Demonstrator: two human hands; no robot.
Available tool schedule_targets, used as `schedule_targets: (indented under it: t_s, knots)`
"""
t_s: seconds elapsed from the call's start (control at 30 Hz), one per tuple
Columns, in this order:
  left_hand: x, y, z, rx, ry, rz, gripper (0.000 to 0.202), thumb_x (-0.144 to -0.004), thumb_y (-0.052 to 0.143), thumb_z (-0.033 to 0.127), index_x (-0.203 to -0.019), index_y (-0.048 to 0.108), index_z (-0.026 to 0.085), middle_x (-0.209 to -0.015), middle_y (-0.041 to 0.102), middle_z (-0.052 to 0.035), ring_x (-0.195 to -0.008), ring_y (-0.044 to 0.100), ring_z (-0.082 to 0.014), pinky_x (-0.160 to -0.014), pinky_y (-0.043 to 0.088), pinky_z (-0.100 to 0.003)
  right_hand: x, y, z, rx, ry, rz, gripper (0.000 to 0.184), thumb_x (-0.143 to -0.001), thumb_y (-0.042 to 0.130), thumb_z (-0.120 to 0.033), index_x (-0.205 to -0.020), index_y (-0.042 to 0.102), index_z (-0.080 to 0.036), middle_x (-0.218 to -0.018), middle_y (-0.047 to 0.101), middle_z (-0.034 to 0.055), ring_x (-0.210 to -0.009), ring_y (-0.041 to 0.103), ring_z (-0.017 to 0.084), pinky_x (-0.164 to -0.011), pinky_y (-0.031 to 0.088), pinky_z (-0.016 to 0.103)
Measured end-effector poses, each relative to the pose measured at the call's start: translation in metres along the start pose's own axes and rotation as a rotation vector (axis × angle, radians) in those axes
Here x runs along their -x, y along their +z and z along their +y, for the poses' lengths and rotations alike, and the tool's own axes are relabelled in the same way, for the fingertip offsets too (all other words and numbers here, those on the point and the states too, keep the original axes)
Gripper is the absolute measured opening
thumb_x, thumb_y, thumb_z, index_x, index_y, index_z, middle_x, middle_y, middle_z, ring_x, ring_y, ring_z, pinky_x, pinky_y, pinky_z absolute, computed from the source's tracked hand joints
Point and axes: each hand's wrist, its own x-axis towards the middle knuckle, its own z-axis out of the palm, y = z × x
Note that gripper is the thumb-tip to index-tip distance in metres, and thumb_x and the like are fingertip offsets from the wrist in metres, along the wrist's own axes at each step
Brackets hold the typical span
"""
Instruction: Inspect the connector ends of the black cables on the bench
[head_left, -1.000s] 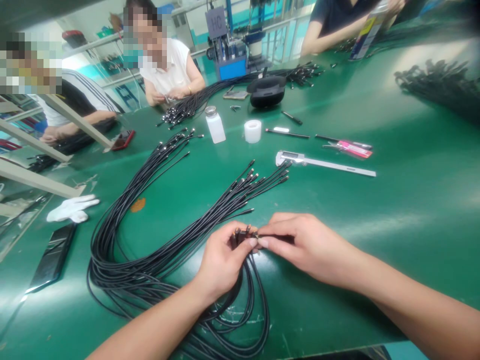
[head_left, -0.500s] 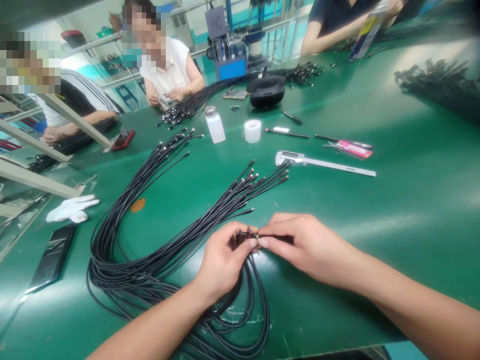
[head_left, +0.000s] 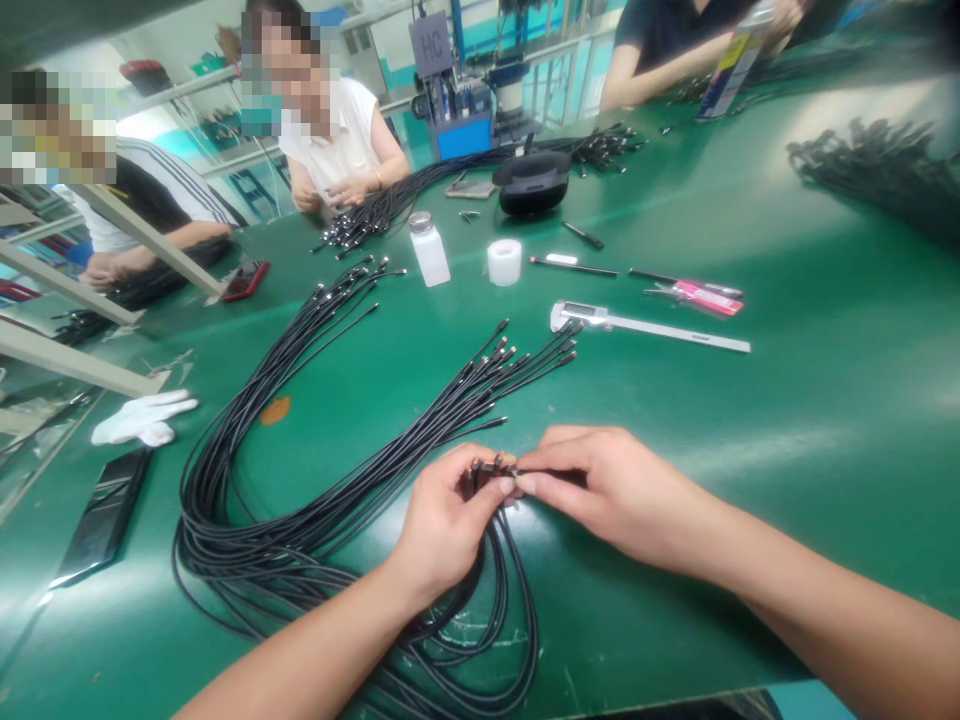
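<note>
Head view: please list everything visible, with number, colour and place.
Table: 1, green, spanning view
Cables: many, black, bundled on table
Bottle: 1, white, left of tape
Tape: 1, white, centre
Caliper: 1, silver, right
Packet: 1, pink, behind caliper
Tools: several, dark, behind caliper
Case: 1, black, behind tape
Phone: 1+, black, left
Glove: 1+, white, behind phone
Can: 1, multicoloured, back right
Machine: 1+, partly blue, back
Co-workers: 3, mixed clothing, background
Left hand: 1, bare, holding cable ends
Right hand: 1, bare, at cable ends

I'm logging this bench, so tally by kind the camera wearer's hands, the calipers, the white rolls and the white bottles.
Left hand and right hand, both at the cable ends: 2
Caliper: 1
White roll: 1
White bottle: 1
Total: 5
</note>
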Motion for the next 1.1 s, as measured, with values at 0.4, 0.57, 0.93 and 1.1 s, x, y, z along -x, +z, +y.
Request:
schedule_targets:
  t_s: [0.4,0.57,0.93,1.1]
  knots:
    - [0.0,0.0014,0.0025,0.058,-0.018,-0.014,0.016,-0.081,0.067,0.026,-0.087,0.065,0.011,-0.074,0.068,-0.0042,-0.069,0.063,-0.0126,-0.069,0.052,-0.025,-0.0008,-0.0022,0.0025,0.018,0.008,-0.004,0.023,-0.091,0.053,-0.024,-0.084,0.075,-0.023,-0.085,0.071,-0.0019,-0.081,0.061,0.009,-0.075,0.043,0.022]
    - [-0.001,0.0024,0.0036,0.122,-0.081,-0.012,0.021,-0.08,0.068,0.027,-0.091,0.06,0.011,-0.074,0.069,-0.0057,-0.068,0.066,-0.014,-0.07,0.054,-0.027,-0.0008,-0.0066,0.002,0.082,0.042,0.001,0.024,-0.091,0.053,-0.026,-0.085,0.076,-0.023,-0.086,0.07,-0.0001,-0.079,0.061,0.011,-0.074,0.043,0.023]
    - [0.0013,0.0042,0.0075,0.166,-0.094,-0.093,0.023,-0.083,0.065,0.03,-0.093,0.056,0.011,-0.067,0.066,-0.0039,-0.06,0.063,-0.0123,-0.064,0.053,-0.027,-0.0003,-0.0078,-0.0033,-0.035,-0.007,-0.048,0.029,-0.092,0.051,-0.025,-0.076,0.075,-0.022,-0.085,0.072,-0.0007,-0.079,0.063,0.011,-0.076,0.044,0.022]
    - [0.001,0.0043,0.0081,0.169,-0.09,-0.096,0.024,-0.082,0.066,0.03,-0.092,0.057,0.01,-0.068,0.066,-0.0036,-0.061,0.063,-0.0122,-0.064,0.053,-0.026,-0.0011,-0.0075,-0.0035,-0.035,-0.004,-0.049,0.029,-0.092,0.052,-0.025,-0.076,0.075,-0.022,-0.084,0.071,-0.0007,-0.079,0.062,0.01,-0.075,0.043,0.021]
